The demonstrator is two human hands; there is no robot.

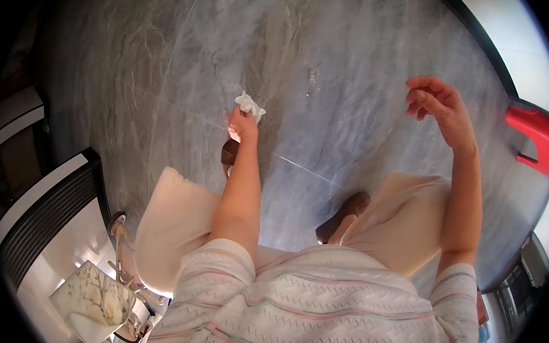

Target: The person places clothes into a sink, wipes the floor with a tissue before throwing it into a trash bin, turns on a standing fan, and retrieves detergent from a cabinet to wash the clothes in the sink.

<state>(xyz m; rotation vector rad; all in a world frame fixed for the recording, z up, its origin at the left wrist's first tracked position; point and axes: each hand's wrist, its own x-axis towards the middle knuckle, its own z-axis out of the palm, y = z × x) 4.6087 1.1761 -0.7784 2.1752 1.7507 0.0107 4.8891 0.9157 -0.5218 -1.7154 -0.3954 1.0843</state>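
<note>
My left hand (242, 125) is closed on a crumpled white tissue (250, 105), held low over the grey marbled floor (207, 63). Whether the tissue touches the floor I cannot tell. Just behind that hand is a brown shoe (229, 154), partly hidden by my forearm. My right hand (437, 104) hangs in the air at the right, fingers loosely bent and apart, with nothing in it. Between the two hands, farther off, small shiny specks (312, 77) lie on the floor.
A red plastic object with a handle-like opening (536, 136) stands at the right edge. At the left are a white unit with black ribbing (52, 202) and a marble-patterned box (95, 296). My other brown shoe (344, 216) is planted between my legs. A dark-edged white surface (496, 23) borders the upper right.
</note>
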